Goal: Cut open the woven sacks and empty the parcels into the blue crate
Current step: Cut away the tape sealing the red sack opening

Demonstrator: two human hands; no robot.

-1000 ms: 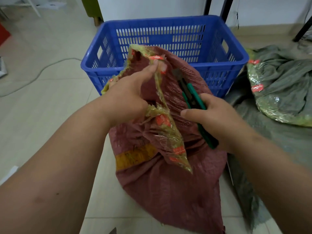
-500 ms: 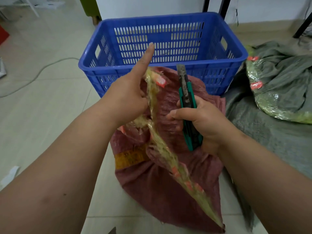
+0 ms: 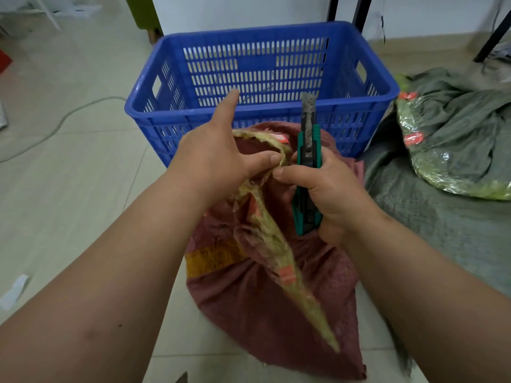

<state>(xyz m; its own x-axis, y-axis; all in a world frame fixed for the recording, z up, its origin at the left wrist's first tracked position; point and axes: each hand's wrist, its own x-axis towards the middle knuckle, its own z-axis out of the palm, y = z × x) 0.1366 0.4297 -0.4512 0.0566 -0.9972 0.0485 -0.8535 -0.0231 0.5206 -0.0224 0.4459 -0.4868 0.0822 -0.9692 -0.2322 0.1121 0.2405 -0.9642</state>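
Pale floor tiles [image 3: 69, 189] run out to my left, with a grey cable [image 3: 55, 128] curving across them and a white paper scrap [image 3: 13, 291] near my forearm; a white wall and dark table legs [image 3: 359, 12] stand behind the blue crate [image 3: 260, 111].

Since half a second ago my right hand [image 3: 329, 189] has moved in toward the left, so its thumb now nearly meets my left hand's [image 3: 221, 158] fingertips at the yellow tape strip [image 3: 265, 230]. The strip's top has curled over into a loop where before it ran straighter.

My left hand pinches the tape's upper end, index finger stretched toward the crate. My right hand is curled tight round the green utility knife [image 3: 307, 175]. The knife stands nearly upright, long axis vertical, blade up in front of the crate's near wall.

The red woven sack [image 3: 276, 299] lies on the floor between my arms, its top just against the crate's front, the tape running diagonally down it toward me and to the right.

On my right, green sacks [image 3: 456, 139] crowd the floor beside the crate; the open floor is on the left.
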